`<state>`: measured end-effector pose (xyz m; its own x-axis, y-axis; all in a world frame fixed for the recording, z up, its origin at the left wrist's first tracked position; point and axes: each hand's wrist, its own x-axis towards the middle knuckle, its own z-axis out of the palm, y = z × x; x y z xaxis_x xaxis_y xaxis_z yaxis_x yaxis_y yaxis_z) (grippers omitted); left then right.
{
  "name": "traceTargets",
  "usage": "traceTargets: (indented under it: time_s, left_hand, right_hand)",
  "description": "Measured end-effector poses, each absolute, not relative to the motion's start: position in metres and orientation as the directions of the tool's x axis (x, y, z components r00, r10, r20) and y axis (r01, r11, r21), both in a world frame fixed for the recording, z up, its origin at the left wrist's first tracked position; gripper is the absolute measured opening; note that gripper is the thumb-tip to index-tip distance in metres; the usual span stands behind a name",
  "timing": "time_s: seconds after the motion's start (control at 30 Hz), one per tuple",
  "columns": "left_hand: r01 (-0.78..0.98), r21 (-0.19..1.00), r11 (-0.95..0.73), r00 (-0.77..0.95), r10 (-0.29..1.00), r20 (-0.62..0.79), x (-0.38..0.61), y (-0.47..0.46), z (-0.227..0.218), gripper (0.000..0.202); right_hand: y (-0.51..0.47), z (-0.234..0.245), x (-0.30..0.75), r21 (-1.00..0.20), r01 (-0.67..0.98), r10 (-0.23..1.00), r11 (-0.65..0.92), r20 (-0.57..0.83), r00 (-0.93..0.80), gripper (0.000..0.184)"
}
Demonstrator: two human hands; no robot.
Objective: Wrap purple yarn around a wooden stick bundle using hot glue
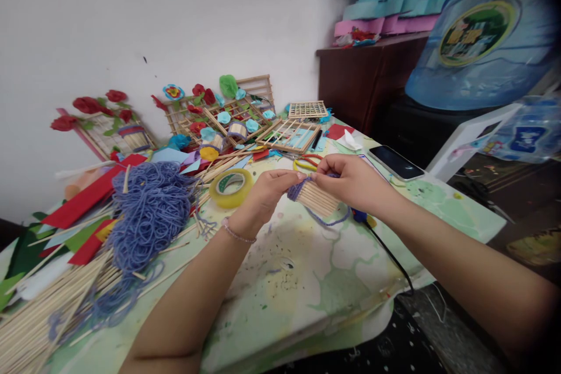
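Both hands meet over the table at a small panel of wooden sticks (319, 198) laid side by side, with purple yarn (296, 190) along its upper left edge. My left hand (274, 190) is closed, thumb and fingers pinching the panel's yarn-covered edge. On the other side my right hand (346, 178) is closed too, gripping the panel near its top with fingertips close to the left ones. A loose strand of purple yarn (328, 223) curves below the sticks. Scissors with red and yellow handles (307, 162) lie just behind the hands.
At left sit a heap of purple yarn (146, 210), long wooden sticks (56, 310) and a tape roll (231, 188). Stick frames with paper flowers (236, 120) lean by the wall. A phone (395, 162) lies at right; a black cable (390, 248) runs over the table edge.
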<state>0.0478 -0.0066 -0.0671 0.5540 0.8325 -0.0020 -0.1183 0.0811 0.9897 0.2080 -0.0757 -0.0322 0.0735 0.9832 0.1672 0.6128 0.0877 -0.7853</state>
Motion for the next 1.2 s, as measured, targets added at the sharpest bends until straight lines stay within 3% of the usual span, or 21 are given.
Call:
traceTargets:
  time_s: [0.27, 0.57, 0.87, 1.0, 1.2]
  left_hand:
    - [-0.120, 0.990, 0.067, 0.594, 0.804, 0.017, 0.047, -0.007, -0.067, 0.017]
    - [-0.123, 0.992, 0.033, 0.521, 0.853, 0.036, 0.048, -0.006, -0.071, 0.012]
    - [-0.153, 0.982, -0.108, 0.227, 0.964, 0.142, 0.054, -0.005, -0.075, 0.011]
    - [-0.225, 0.969, -0.099, 0.153, 0.979, 0.135, 0.057, -0.007, -0.074, 0.011]
    - [-0.329, 0.940, -0.088, 0.100, 0.987, 0.128, 0.060, -0.008, -0.073, 0.011]
  right_hand:
    - [-0.073, -0.038, 0.211, -0.788, 0.604, 0.976, 0.120, 0.203, 0.071, 0.018]
    - [-0.071, -0.040, 0.211, -0.800, 0.587, 0.974, 0.125, 0.212, 0.081, 0.021]
    - [-0.077, -0.036, 0.214, -0.861, 0.491, 0.969, 0.130, 0.215, 0.120, 0.021]
    - [-0.080, -0.045, 0.201, -0.926, 0.355, 0.965, 0.130, 0.200, 0.168, 0.025]
    - [-0.081, -0.068, 0.173, -0.987, -0.035, 0.973, 0.157, 0.148, 0.177, 0.027]
